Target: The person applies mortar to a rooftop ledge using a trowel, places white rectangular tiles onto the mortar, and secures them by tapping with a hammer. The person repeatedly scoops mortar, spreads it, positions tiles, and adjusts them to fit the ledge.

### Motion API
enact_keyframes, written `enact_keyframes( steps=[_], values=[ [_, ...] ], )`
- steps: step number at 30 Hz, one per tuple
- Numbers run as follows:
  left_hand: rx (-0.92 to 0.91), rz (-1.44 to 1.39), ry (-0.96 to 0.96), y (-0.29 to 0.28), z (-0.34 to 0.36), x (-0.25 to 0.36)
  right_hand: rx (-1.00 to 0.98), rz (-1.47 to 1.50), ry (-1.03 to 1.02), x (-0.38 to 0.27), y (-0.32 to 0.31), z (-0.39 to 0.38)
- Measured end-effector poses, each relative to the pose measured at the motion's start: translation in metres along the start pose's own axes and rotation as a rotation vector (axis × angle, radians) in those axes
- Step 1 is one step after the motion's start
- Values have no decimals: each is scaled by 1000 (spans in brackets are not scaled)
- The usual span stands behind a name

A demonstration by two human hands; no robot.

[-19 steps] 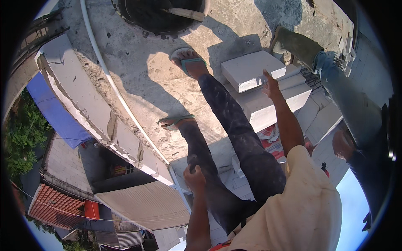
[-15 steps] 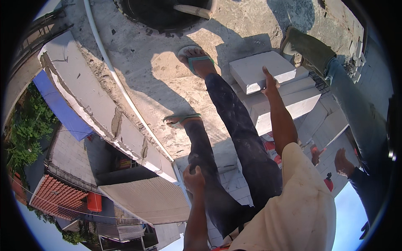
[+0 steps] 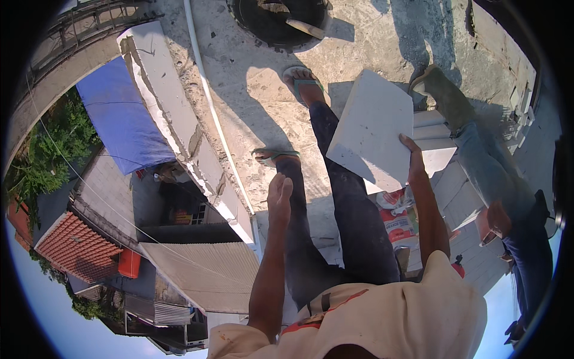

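My right hand [image 3: 412, 157] grips the right side of a large pale lightweight concrete block [image 3: 376, 128]. The block is tilted, raised at one end above more blocks [image 3: 439, 149] stacked behind it; whether its lower edge still rests on them is hidden. My left hand [image 3: 279, 194] is apart from the block, held in front of my left leg, fingers stretched out and holding nothing.
At the right stands another person in jeans [image 3: 493, 158] and boots, one hand [image 3: 495, 220] low. A black round tub [image 3: 272, 27] holds a wooden handle [image 3: 305, 29]. A white pipe [image 3: 209, 107] runs beside a low broken-edged wall [image 3: 170, 90], with roofs [image 3: 84, 245] below. Printed bags [image 3: 397, 221] lie by my leg.
The top block has tipped up from the stack and swung toward me, with my right hand on its side. My left hand has risen and its fingers have straightened.
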State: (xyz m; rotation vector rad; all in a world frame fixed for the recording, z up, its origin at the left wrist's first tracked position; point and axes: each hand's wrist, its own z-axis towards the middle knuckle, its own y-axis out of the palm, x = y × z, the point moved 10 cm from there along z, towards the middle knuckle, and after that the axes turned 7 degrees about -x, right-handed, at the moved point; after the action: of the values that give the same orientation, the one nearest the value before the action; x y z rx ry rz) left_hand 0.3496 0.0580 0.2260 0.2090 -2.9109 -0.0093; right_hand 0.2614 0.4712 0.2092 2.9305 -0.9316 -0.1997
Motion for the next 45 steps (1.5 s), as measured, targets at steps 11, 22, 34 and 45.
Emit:
enact_keyframes(
  steps=[11, 22, 34, 45],
  values=[
    [-310, -98, 231, -2, -111, 219, -672, -491, -1, 6, 255, -101],
    [642, 488, 456, -184, -73, 324, -687, -1094, -77, 77, 342, -21],
    [934, 569, 773, -324, 49, 429, -529, -1038, -112, 55, 339, -95],
    [952, 717, 436, -329, 71, 454, -580, -1050, -8, 1, 334, -57]
  ],
)
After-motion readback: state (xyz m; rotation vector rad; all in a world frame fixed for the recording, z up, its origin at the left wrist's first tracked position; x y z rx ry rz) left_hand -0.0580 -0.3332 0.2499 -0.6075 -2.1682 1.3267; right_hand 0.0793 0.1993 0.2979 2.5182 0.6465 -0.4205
